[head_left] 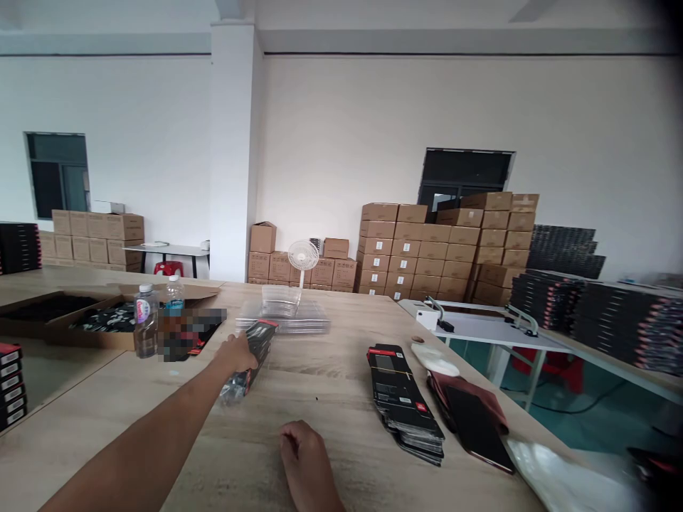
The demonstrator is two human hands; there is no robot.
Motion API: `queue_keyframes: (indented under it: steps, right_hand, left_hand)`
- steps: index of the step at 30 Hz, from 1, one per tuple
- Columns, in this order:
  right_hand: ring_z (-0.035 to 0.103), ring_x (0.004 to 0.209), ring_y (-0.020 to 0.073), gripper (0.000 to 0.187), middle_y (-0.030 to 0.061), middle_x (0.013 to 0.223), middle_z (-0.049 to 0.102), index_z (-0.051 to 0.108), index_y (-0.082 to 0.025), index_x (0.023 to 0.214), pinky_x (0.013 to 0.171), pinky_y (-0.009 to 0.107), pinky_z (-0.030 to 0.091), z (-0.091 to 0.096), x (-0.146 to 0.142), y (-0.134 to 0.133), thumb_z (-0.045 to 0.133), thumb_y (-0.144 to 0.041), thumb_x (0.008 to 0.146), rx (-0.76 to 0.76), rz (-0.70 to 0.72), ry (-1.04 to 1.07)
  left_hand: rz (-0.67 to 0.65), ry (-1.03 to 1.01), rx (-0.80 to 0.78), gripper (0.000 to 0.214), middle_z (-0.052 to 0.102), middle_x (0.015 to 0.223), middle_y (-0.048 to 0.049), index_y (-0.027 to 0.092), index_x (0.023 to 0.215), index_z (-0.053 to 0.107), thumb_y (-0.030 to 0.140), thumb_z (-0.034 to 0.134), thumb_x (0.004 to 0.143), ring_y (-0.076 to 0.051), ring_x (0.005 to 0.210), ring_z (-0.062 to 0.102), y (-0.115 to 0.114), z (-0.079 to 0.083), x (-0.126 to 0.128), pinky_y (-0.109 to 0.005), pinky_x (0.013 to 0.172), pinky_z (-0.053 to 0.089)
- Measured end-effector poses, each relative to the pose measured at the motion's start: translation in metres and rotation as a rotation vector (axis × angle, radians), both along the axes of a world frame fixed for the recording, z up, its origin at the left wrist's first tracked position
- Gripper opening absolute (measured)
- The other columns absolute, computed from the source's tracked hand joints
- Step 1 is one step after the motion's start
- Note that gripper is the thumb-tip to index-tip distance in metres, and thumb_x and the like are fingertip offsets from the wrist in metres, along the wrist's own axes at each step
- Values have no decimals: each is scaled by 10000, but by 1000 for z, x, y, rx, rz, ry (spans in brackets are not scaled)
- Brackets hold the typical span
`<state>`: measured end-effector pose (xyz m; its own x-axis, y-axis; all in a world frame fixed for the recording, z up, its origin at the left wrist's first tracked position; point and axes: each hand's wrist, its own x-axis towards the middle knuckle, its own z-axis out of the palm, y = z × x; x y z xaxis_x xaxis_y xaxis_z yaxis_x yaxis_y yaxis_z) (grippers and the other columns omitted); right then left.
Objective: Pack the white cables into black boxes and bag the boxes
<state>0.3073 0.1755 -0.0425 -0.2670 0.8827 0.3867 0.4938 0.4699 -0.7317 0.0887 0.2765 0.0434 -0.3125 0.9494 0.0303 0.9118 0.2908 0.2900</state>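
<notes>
The left hand [238, 353] grips one dark packet [253, 355] out over the wooden table [331, 387]; the right hand [304, 455] rests near, fingers loosely curled, holding nothing. Two water bottles [146, 320] stand beside an open carton [80, 323]; one stack of black sleeves [405, 402] lies right.

No lettering can be read anywhere in this workshop scene. White labels on the stacked cardboard cartons [421, 250], the pink label on the water bottle [145, 320] and red-and-white marks on the black packets [405, 402] are all too small or blurred.
</notes>
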Motion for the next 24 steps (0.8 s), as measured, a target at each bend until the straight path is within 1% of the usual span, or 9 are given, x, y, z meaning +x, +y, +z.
queue_keyframes:
  steps: [3, 5, 8, 12, 14, 16, 18, 21, 24]
  right_hand:
    - [638, 764, 177, 243, 31, 787, 693, 678, -217, 774, 696, 249, 433, 1, 0, -1, 462, -110, 806, -6, -6, 4]
    - [637, 763, 179, 244, 34, 786, 693, 679, -215, 773, 696, 251, 434, 2, 0, -1, 462, -108, 804, -9, -12, -1]
    - [638, 763, 179, 243, 36, 784, 694, 676, -213, 759, 695, 250, 435, 3, -1, 0, 464, -101, 798, -10, -12, -6]
    - [640, 753, 174, 252, 35, 777, 697, 677, -209, 759, 688, 245, 436, 3, -1, 0, 454, -101, 804, -4, -9, 0]
    - [639, 749, 169, 255, 36, 779, 698, 681, -206, 765, 683, 239, 437, 3, -1, -1, 452, -99, 800, -9, -13, -2]
    - [641, 750, 165, 255, 35, 782, 701, 684, -204, 770, 686, 236, 440, 4, -1, -1, 452, -102, 797, -19, -20, -5]
    - [646, 752, 168, 248, 36, 778, 705, 686, -204, 766, 693, 238, 446, 5, -1, 0, 455, -119, 799, -28, -19, -1]
    - [660, 771, 184, 240, 42, 792, 719, 692, -210, 779, 707, 254, 468, 6, 3, 3, 455, -197, 818, -37, 34, 23]
    - [677, 792, 210, 261, 56, 820, 737, 702, -219, 804, 725, 278, 498, 0, 8, 13, 459, -313, 825, -35, 94, 44]
  left_hand:
    - [14, -16, 23, 756, 513, 1292, -229, 124, 1289, 418, 507, 592, 660, -374, 1108, 576, 2, -2, -2, -399, 837, 451]
    - [23, -18, 34, 734, 499, 1303, -241, 127, 1302, 404, 505, 548, 690, -380, 1107, 576, 2, -2, -2, -429, 842, 446]
    - [33, -6, 43, 712, 505, 1293, -251, 128, 1290, 429, 469, 562, 679, -413, 1145, 540, 2, 0, -2, -474, 866, 424]
    - [39, 13, 39, 675, 540, 1268, -237, 144, 1247, 492, 449, 597, 654, -422, 1164, 524, 4, 3, 1, -478, 887, 409]
    - [33, 20, 36, 732, 552, 1258, -243, 132, 1265, 486, 482, 619, 636, -422, 1149, 536, 5, 4, 3, -472, 882, 416]
    - [21, 25, 48, 853, 534, 1282, -263, 107, 1316, 445, 583, 610, 628, -429, 1142, 539, 5, 6, 3, -473, 877, 423]
    - [11, 40, 93, 967, 466, 1350, -285, 79, 1379, 365, 712, 508, 662, -431, 1171, 517, 0, 9, 0, -480, 884, 423]
    - [16, 119, 222, 954, 357, 1449, -250, 82, 1434, 268, 754, 328, 758, -387, 1270, 432, -20, 13, -25, -467, 970, 377]
    - [66, 277, 333, 832, 355, 1476, -163, 139, 1438, 278, 666, 397, 805, -312, 1333, 359, -55, 18, -79, -409, 1084, 267]
